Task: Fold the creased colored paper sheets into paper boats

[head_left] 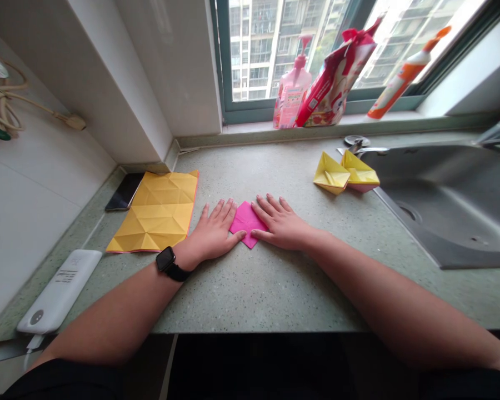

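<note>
A small folded pink paper [245, 220] lies on the speckled green counter [266, 283] between my hands. My left hand [213, 233] rests flat on the counter with fingers spread, its thumb and forefinger touching the paper's left edge; a black watch is on that wrist. My right hand [280, 223] lies flat with fingers stretched out, pressing on the paper's right side. A creased yellow sheet [160, 211] lies flat to the left of my left hand. Two yellow folded paper boats [345, 173] stand farther right near the sink.
A steel sink [454, 205] fills the right side. A black phone [124, 192] lies beside the yellow sheet and a white power bank [60, 291] at the near left edge. On the window sill stand a pink pump bottle [291, 94], a red pouch [337, 78] and an orange-capped bottle [404, 75].
</note>
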### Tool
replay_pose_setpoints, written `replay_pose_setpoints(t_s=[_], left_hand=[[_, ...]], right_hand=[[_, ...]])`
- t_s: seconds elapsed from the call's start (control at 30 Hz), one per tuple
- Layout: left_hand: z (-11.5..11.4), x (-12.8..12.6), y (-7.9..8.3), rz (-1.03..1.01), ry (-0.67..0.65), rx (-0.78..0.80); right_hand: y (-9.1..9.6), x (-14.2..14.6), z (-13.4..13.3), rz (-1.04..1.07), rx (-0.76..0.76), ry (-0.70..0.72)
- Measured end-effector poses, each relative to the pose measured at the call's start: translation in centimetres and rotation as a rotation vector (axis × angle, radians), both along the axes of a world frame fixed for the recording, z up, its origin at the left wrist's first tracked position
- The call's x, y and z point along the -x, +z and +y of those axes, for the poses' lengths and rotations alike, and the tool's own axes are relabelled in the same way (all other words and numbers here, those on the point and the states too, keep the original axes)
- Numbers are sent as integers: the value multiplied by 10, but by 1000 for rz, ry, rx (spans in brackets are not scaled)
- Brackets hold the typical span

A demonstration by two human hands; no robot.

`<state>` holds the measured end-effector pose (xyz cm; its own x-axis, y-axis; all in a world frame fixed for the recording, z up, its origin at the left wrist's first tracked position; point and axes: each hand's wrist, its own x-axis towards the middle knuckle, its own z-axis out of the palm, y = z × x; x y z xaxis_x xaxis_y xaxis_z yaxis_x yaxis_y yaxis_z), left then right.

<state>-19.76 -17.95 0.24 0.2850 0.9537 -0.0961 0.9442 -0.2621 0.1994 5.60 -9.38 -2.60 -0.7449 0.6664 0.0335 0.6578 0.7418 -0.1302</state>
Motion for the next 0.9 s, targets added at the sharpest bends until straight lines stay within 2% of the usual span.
replay_pose_setpoints(t_s=[0.17, 0.23, 0.3, 0.37, 0.43, 0.57, 0.77, 0.9], left_hand=[[-4, 5, 4, -28, 23, -93], [-6, 7, 11, -92, -73, -189], [-6, 9, 18, -185, -226, -252], [-6, 11, 21, -268, -355, -268], [-4, 12, 22, -312, -412, -270], [-1, 12, 21, -340, -402, -304], [-2, 11, 20, -390, -340, -337], [-2, 13, 18, -414, -272, -357]], right_hand=[[2, 1, -1, -10, 12, -9], [2, 1, -1, -19, 20, -17], [2, 1, -1, -14, 23, -18], [2, 1, 0, 9, 28, -16], [4, 1, 1, 45, 47, -27], [18, 0, 3, 196, 88, -32], [37, -3, 1, 382, 91, 242], [36, -2, 1, 425, 48, 273]])
